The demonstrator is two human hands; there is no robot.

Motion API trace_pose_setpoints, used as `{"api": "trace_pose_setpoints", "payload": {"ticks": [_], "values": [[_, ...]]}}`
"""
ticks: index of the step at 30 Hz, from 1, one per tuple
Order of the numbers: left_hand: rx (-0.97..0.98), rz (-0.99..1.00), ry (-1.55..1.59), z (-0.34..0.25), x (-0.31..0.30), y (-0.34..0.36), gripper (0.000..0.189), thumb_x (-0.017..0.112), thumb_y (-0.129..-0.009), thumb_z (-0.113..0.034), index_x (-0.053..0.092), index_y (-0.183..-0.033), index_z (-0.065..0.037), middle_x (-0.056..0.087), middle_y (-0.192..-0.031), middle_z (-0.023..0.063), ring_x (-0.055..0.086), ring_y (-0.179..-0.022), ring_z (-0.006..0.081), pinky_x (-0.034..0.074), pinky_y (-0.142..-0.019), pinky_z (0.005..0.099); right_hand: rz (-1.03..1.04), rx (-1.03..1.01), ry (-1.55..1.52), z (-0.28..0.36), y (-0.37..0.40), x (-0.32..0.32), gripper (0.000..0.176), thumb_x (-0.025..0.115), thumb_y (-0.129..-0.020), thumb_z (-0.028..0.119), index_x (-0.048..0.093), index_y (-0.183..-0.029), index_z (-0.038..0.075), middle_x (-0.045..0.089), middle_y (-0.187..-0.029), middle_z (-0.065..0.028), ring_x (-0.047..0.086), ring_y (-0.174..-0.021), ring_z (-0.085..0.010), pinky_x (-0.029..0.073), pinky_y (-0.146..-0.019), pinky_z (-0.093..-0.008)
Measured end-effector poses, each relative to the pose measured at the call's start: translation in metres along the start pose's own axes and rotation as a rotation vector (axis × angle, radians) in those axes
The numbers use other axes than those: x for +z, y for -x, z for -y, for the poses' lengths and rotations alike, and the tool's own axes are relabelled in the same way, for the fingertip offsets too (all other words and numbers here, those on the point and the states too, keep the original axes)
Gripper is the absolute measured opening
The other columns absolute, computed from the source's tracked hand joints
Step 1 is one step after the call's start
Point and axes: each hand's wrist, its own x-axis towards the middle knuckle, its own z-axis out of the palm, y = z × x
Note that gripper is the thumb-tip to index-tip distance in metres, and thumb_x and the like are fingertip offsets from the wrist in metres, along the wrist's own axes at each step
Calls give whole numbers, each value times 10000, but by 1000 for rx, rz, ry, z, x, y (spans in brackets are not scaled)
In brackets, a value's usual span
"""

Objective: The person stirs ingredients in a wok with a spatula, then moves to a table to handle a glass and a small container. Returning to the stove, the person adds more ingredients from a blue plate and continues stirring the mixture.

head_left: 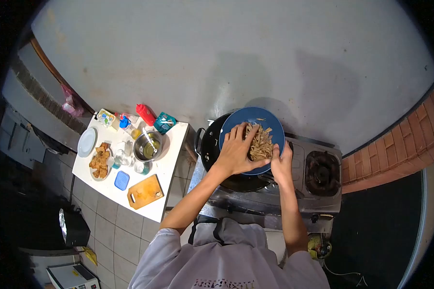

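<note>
A blue plate (273,121) is tilted over a large black wok (209,150) on the stove. On the plate lies a heap of thin, pale brown strips (261,144), whose kind I cannot make out. My left hand (235,153) reaches across the plate with its fingers spread, resting against the left side of the heap. At the plate's lower right rim, my right hand (282,166) grips the edge, thumb on top. Most of the wok's inside is hidden beneath the plate.
A bare burner (322,173) is on the stove's right. The white table (152,207) at left holds a steel pot (148,146), a plate of fried pieces (100,161), a cutting board (145,191), a red squeeze bottle (145,114) and several jars. A wall stands behind.
</note>
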Motion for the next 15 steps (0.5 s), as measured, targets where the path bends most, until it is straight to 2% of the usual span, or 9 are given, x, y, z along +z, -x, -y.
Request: {"api": "trace_pose_setpoints", "payload": {"ticks": [1,2,7,11,15], "values": [[-25,33,-16,2,4,1,952,746,-650,-588,410,-1406,-116,386,-1334,281,406,-1209,448,362,-979,499,4,-22,-6,-2,0,1,276,388,-949,37,511,-1173,-67,620,-1038,-230,610,-981,-333,446,-888,-394],[22,-23,-27,6,9,1,910,746,-669,-553,422,-1393,-106,444,-1235,259,444,-1137,415,380,-926,456,4,-19,-7,-2,0,2,276,388,-949,37,511,-1173,-67,620,-1038,-230,610,-981,-333,446,-888,-394],[-24,69,83,15,19,3,745,730,-717,-468,484,-1300,-75,473,-1126,220,482,-1078,403,410,-888,457,2,88,8,-8,-5,1,264,397,-954,42,506,-1165,-74,618,-1038,-237,613,-968,-338,449,-874,-403],[-2,98,137,24,31,3,585,727,-747,-357,533,-1202,-46,514,-1073,181,552,-989,389,464,-832,469,-9,42,30,-18,-6,0,265,394,-964,55,504,-1174,-62,617,-1033,-235,615,-958,-342,450,-866,-407],[15,159,173,27,22,1,503,728,-759,-274,555,-1159,-24,550,-1023,169,592,-943,384,495,-805,457,-23,57,61,-17,-8,-6,261,382,-975,69,513,-1169,-47,622,-1010,-225,625,-931,-345,458,-847,-408]]}}
